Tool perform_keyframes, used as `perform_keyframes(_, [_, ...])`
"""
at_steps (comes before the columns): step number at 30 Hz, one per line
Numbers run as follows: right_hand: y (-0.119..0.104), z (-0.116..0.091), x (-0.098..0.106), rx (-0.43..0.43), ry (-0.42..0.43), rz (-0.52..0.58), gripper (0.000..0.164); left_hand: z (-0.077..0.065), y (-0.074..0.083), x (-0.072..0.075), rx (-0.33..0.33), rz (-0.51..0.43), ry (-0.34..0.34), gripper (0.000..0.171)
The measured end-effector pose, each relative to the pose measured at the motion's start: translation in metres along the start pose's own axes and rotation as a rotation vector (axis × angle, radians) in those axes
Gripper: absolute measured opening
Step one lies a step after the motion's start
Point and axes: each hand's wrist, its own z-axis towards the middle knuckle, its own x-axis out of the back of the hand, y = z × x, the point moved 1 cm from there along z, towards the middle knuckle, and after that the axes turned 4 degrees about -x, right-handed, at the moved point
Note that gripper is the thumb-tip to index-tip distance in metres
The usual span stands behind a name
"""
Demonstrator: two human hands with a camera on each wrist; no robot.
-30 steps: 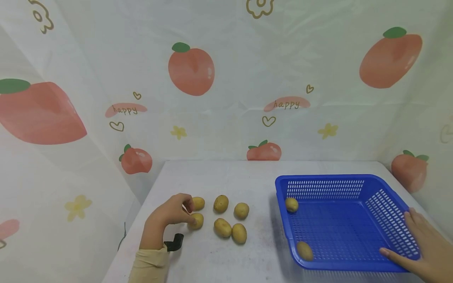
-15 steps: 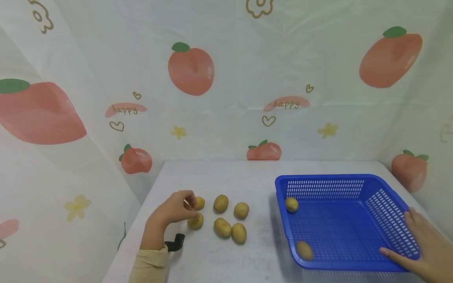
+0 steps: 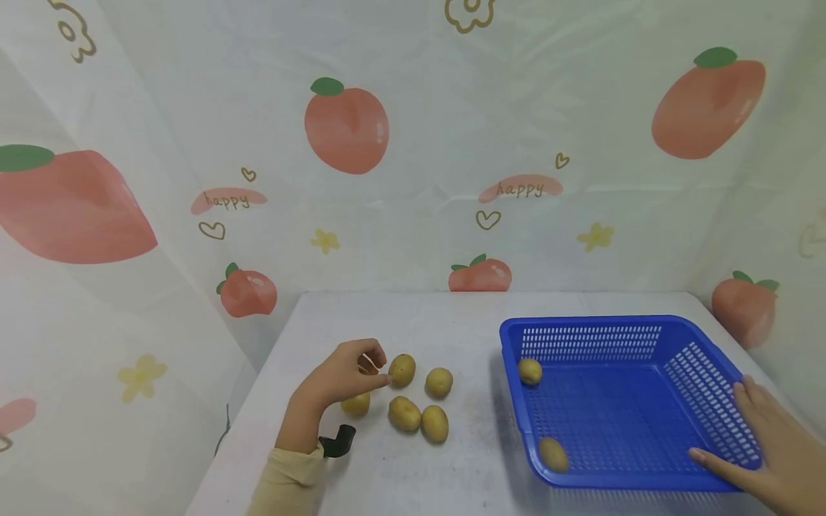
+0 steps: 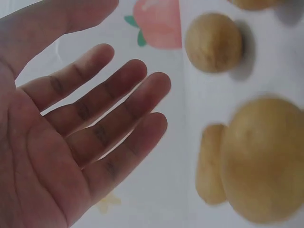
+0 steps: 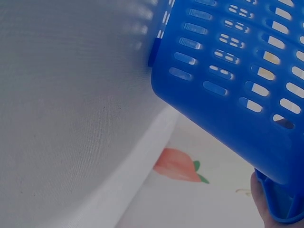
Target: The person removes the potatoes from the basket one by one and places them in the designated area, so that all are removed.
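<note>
My left hand [image 3: 351,369] hovers over the potatoes at the left of the table, its thumb tip right at the edge of a potato [image 3: 403,370]. Its palm shows bare in the left wrist view, fingers loosely extended and holding nothing. Under the wrist lies another potato [image 3: 356,404], partly covered; one more behind the fingers is nearly hidden. Three others, such as the round potato [image 3: 439,383], lie to the right. My right hand [image 3: 784,448] rests on the near right corner of a blue plastic basket [image 3: 587,481], fingers along the right rim, thumb over the front rim.
Inside the basket, one potato [image 3: 530,372] sits at the back left and another potato [image 3: 553,454] at the front left. A printed cloth [image 3: 413,143] walls in the back and sides of the white table [image 3: 480,459].
My left hand has left the front left potato and shifted right and slightly up, over to the back middle potato. The potatoes, the basket and my right hand stay in place.
</note>
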Motion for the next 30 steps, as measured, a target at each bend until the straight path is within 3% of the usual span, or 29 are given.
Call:
perform_keyframes(9, [0.002,0.001,-0.001,0.004,0.011,-0.008,0.136,0.028,0.039,-0.017,-0.123,-0.034,-0.071,0.018])
perform_keyframes(17, [-0.002,0.000,0.002,0.002,-0.006,-0.007,0.135,0.060,0.087,-0.051,-0.245,-0.023,-0.250,0.017])
perform_keyframes(24, [-0.004,-0.001,0.003,0.006,-0.030,0.002,0.134,0.081,0.124,-0.074,-0.389,0.001,-0.314,0.018])
perform_keyframes(30, [-0.003,-0.001,0.004,0.005,-0.024,0.002,0.134,0.093,0.150,-0.098,-0.464,0.057,-0.381,0.019])
